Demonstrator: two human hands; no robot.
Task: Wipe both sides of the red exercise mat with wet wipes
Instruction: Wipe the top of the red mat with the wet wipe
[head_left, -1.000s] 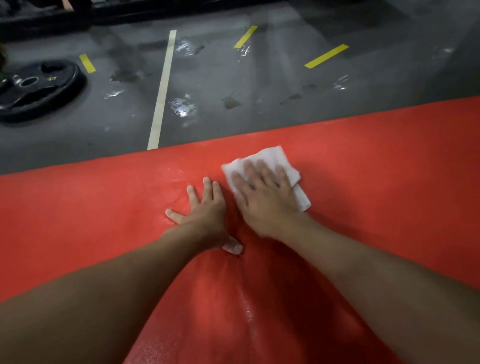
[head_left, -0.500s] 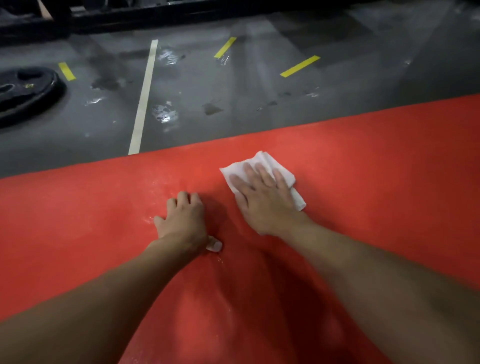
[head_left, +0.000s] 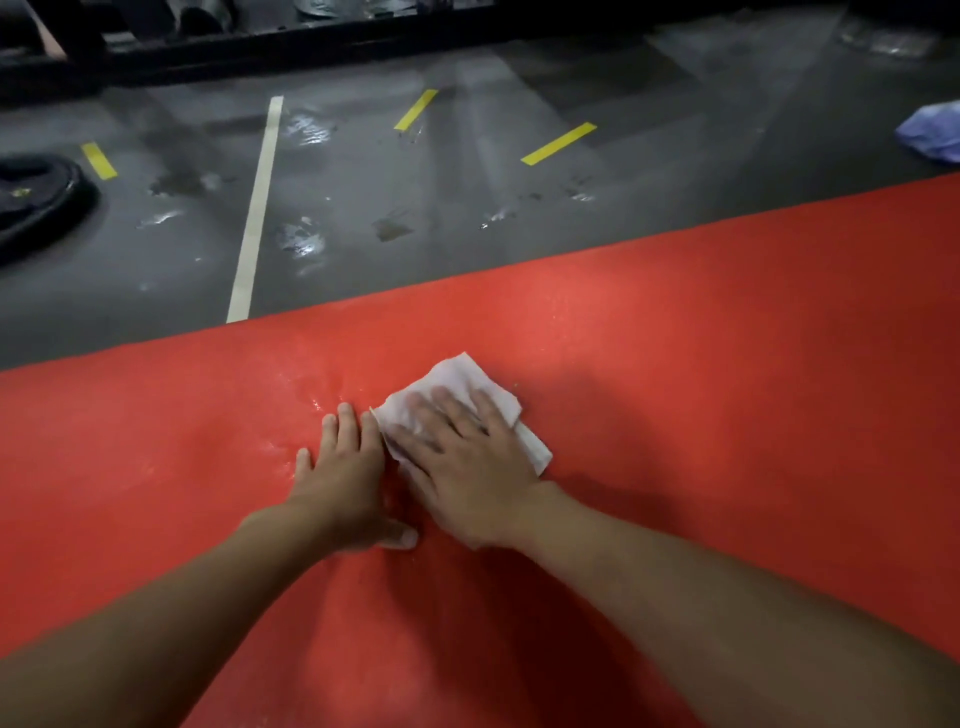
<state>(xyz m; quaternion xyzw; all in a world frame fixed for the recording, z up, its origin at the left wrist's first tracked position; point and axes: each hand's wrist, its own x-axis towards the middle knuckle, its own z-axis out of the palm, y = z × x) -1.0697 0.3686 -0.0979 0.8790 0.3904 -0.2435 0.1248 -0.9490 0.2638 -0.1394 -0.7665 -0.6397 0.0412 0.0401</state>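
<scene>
Our right hand (head_left: 467, 467) lies flat on the white wet wipe (head_left: 457, 382), fingers straight and slightly spread, pressing it onto the red exercise mat (head_left: 727, 364); nothing is gripped or pinched. The wipe is folded, and its corners stick out beyond the fingertips and on the side of the hand away from our other hand. Our left hand (head_left: 343, 478) rests palm down on the bare mat just beside the right one, fingers straight and close together, the index finger almost touching the near edge of the wipe and the thumb pointing across toward the right wrist. The mat lies spread on the floor (head_left: 415, 208) and runs wide past both hands on either side, under both forearms and back toward us; its far edge lies a little beyond the fingertips. Just ahead of the left fingertips the mat surface glistens with moisture. Beyond the mat edge we see grey floor with shiny wet patches (head_left: 301, 239), a pale painted line (head_left: 254, 208) running away from us ahead of the left hand, and short yellow tape marks (head_left: 558, 144). Far out to the left-hand side sits part of a black weight plate (head_left: 36, 197), and far off to the right-hand side a pale bluish bundle (head_left: 932, 132), too blurred for us to identify.
</scene>
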